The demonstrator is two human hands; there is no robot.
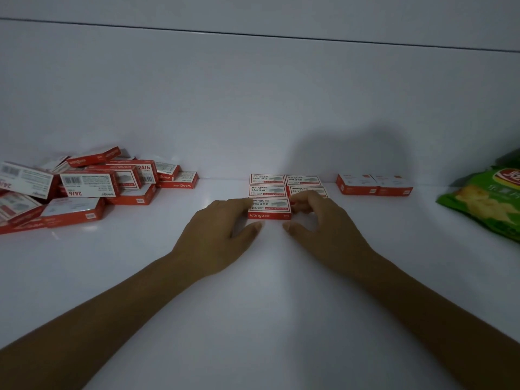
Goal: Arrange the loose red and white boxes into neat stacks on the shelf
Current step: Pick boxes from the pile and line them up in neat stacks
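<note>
just past my fingertips, mid-way along the smooth white shelf (253, 291), sits the neat block of small flat red and white cardboard boxes (268, 190), two across, printed tops up. the row nearest me is the live one.

the front-left box (268, 209) lies straight ahead of my left hand (222, 229), long axis running left to right, red edge facing me. my left fingers (239, 206) are fairly straight and lie against its left end, with the thumb loose in front of the red edge. that's a touch, not a grip, as far as i can see.

my right hand (323, 223) is the nearer one to the slot beside that box. its fingers (305, 199) curl down over the front-right box (297, 211). most of that box is hidden under them, and only a sliver of red shows between fingers and thumb. the thumb is spread well apart from the fingers, its tip near my left thumb. whether that box lies flat yet, i can't tell.

my call: it wants nudging leftward till it meets its neighbour flush, with the left hand as the stop.

far to the left of my left fingers is the loose heap of the same boxes (84, 187), tilted every which way, so there's plenty left to fetch. to the right of my right fingers a pair of boxes (374, 184) sits side by side at the back wall. beyond them is a crinkly green plastic snack bag (484, 201).
</note>
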